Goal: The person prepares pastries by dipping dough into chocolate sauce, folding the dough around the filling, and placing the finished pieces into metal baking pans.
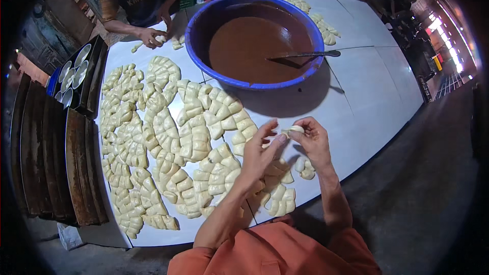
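Note:
My right hand [316, 145] is closed on a small pale piece of dough [296, 129], pinched between thumb and fingers above the table's near side. Just left of it, my left hand [260, 152] has its fingers apart, the thumb close to the dough; whether it touches is hard to make out. A few loose dough pieces [306, 168] lie below my right hand. Rows of glossy, pale dough pieces [193, 140] cover the table's left side, some partly hidden by my left forearm.
A large blue basin [191, 46] of smooth brown filling [247, 46] stands beyond my hands, a dark-handled utensil [310, 54] resting across its rim. A co-worker's hands [152, 37] handle dough at the far left. Dark trays [43, 153] and round tins [80, 74] stand beside the white table [361, 117].

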### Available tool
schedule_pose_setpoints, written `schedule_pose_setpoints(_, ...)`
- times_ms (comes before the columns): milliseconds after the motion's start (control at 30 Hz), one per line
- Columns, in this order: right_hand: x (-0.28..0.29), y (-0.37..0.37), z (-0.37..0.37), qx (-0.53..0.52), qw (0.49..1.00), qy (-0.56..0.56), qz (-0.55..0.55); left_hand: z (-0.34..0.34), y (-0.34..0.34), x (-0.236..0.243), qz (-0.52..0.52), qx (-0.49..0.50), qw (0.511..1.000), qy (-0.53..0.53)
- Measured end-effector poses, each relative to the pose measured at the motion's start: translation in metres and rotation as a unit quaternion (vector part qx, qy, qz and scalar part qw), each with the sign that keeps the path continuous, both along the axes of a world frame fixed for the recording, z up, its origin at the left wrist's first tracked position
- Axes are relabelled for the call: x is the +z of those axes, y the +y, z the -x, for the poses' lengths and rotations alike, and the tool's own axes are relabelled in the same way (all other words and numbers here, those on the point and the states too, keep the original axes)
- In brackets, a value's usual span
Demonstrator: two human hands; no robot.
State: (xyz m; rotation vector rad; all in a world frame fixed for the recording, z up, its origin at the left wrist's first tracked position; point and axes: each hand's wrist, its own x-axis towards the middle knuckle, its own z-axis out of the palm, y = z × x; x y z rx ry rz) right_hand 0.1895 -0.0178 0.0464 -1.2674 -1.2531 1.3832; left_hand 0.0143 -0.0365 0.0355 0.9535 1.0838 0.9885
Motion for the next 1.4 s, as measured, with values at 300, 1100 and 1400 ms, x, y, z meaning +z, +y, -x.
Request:
schedule_pose_setpoints(300, 0.033, 0.003, 0.047, 0.035, 0.902, 0.425, 0.066, -0.043, 0.017, 0.01, -0.319, 0.149, 0.93, -0.107)
schedule_pose_setpoints(1100, 0.054, 0.208, 0.089, 0.32, 0.88, -0.351, -0.008, 0.034, -0.007, -0.046, 0.014, 0.101, 0.994, -0.041)
schedule_pose_setpoints(1400, 0.069, 0.151, 0.065, 0.183, 0.974, 0.111, 0.07, 0.011, 0.044, 0.0, -0.012, 0.12, 0.966, -0.228)
